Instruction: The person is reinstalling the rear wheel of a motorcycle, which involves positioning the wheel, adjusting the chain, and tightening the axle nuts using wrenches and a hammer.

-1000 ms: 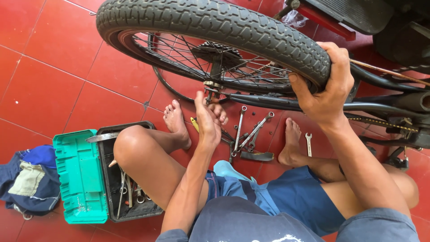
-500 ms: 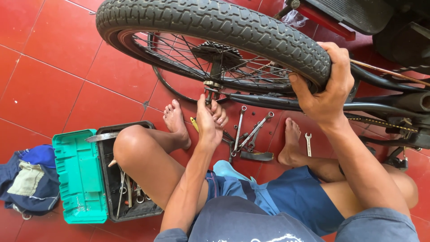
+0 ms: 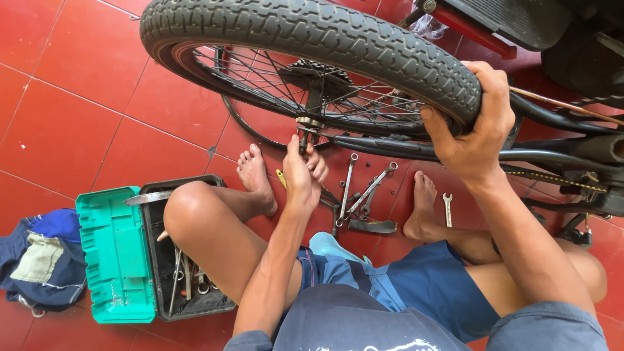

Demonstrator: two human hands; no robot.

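Hardly anything has shifted since the earlier frames: the left hand (image 3: 300,170) stays at the axle (image 3: 305,123) of the bicycle wheel (image 3: 312,39), its fingers bunched together around the small part there, only nudged a touch closer to the hub than a second ago. Whether it grips a nut or a tool cannot be told, since the fingers hide it. The right hand (image 3: 474,133) is still clamped over the black tyre (image 3: 364,36), fingers curled across the tread and thumb on the near side, in the same spot as before.

The wheel hangs above the red tiled floor (image 3: 78,104), with the dark bicycle frame (image 3: 572,153) running off to the right. The person sits on the floor with bare feet under the wheel. Between the feet lie several spanners (image 3: 364,192) in a loose heap, and one small spanner (image 3: 447,207) lies apart, just right of the right foot.

As for containers, a toolbox (image 3: 188,296) stands open on the floor beside the left knee: a black tray with metal tools inside and a flat green lid (image 3: 114,253) folded out to its left, rectangular and ribbed. No label on it can be made out. Left of the lid lies a bundle of blue and pale cloth (image 3: 39,260). A crumpled clear plastic bag (image 3: 429,26) shows above the tyre, near a red strip of the vehicle at the top.
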